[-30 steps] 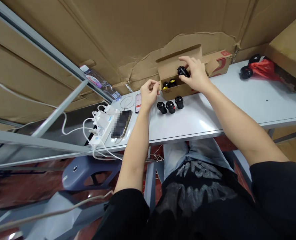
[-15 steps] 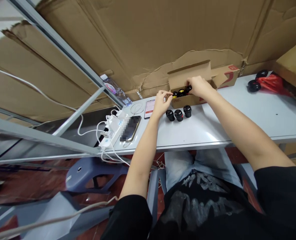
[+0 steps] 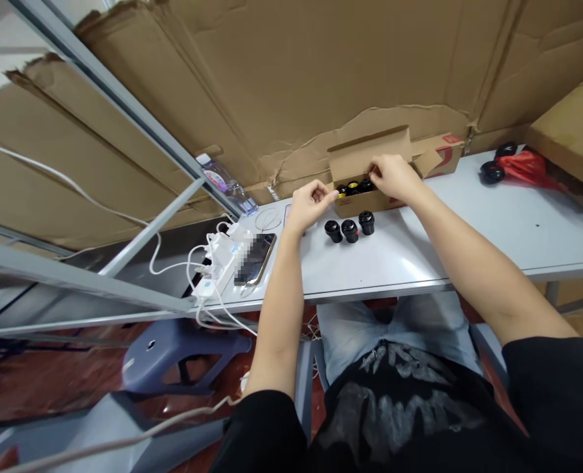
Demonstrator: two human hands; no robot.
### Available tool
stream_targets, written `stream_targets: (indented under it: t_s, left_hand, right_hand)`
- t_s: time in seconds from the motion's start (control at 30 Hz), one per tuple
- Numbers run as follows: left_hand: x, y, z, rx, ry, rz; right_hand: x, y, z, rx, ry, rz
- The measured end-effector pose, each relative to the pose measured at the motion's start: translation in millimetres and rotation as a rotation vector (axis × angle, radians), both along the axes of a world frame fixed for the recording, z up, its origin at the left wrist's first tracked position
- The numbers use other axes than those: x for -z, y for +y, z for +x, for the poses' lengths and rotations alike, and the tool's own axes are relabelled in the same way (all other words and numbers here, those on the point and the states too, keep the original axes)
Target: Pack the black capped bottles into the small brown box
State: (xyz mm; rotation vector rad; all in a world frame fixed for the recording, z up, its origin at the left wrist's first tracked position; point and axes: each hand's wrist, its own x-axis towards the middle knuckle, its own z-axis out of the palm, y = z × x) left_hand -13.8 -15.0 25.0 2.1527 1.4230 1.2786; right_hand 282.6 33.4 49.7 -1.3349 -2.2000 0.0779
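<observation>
Showing a white table (image 3: 419, 263) from above, with a torn cardboard sheet (image 3: 321, 66) behind its far edge. An open cardboard box (image 3: 365, 205) is placed at that far edge, near the middle. The right hand (image 3: 394, 179) is held over the box, with its fingertips (image 3: 374, 172) lowered to a row of black cylinders with yellow tops (image 3: 353, 188) inside; whether these are grasped cannot be told. The left hand (image 3: 311, 205) is kept just left of the box, its fingers (image 3: 327, 192) loosely curled, with nothing seen held. Three black cylinders (image 3: 349, 230) are stood upright on the table, just nearer than the box.
</observation>
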Motion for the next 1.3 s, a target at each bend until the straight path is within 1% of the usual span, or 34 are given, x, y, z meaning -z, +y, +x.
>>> stream_targets:
  t_s: [0.1,0.2,0.27,0.4,0.5,0.57,0.63,0.7,0.8,0.87,0.93,1.0,1.07,1.2,1.23,1.3]
  left_hand:
    - [-14.0,-15.6,-3.0,0.048,0.063,-0.17]
    - [-23.6,-27.1,-4.1,0.078,0.132,-0.279]
    - [-26.9,-31.9,-1.8,0.122,0.165,-0.308]
    - [-25.5,-34.7,10.9,0.216,0.277,-0.256]
    - [-21.6,-33.5,19.4,0.264,0.352,-0.265]
    - [-20.8,-32.8,19.8,0.282,0.356,-0.303]
    - [-21.7,-32.2,15.4,0.29,0.317,-0.301]
    - [-23.3,-30.7,7.5,0.281,0.228,-0.228]
    - [-23.3,-25.5,-5.7,0.288,0.011,-0.102]
    - [-20.7,-20.2,-12.1,0.327,-0.134,-0.073]
    - [-16.0,-13.4,-15.0,0.361,-0.259,-0.049]
    - [-9.8,-5.3,-14.6,0.378,-0.364,-0.007]
    - [-2.7,3.4,-12.3,0.39,-0.428,0.018]
    - [10.1,16.2,-6.7,0.416,-0.464,-0.011]
    - [12.4,17.6,-5.5,0.417,-0.465,-0.012]
    - [15.6,18.5,-2.9,0.41,-0.459,-0.002]
  right_hand:
    - [-7.1,-15.2,-3.4,0.071,0.02,0.078]
    - [-13.9,-31.3,-12.7,0.025,0.012,0.106]
    - [-17.6,-42.4,-19.7,-0.027,-0.023,0.107]
    - [-17.3,-57.6,-24.6,-0.131,-0.069,0.118]
    - [-7.5,-55.7,-16.7,-0.24,-0.051,0.138]
    - [1.3,-48.7,-9.9,-0.295,0.019,0.164]
    - [8.6,-40.8,-5.9,-0.329,0.142,0.19]
    - [12.6,-34.9,-6.8,-0.352,0.296,0.216]
    - [14.1,-32.9,-14.9,-0.405,0.493,0.235]
    - [14.7,-35.1,-21.2,-0.45,0.545,0.227]
    - [16.1,-38.2,-25.5,-0.504,0.556,0.165]
    - [17.8,-40.8,-27.7,-0.558,0.573,0.041]
    - [19.5,-42.3,-28.9,-0.612,0.605,-0.089]
    - [21.6,-44.3,-32.5,-0.683,0.733,-0.242]
    - [21.5,-45.3,-33.5,-0.679,0.769,-0.268]
    - [20.3,-48.3,-34.9,-0.625,0.799,-0.282]
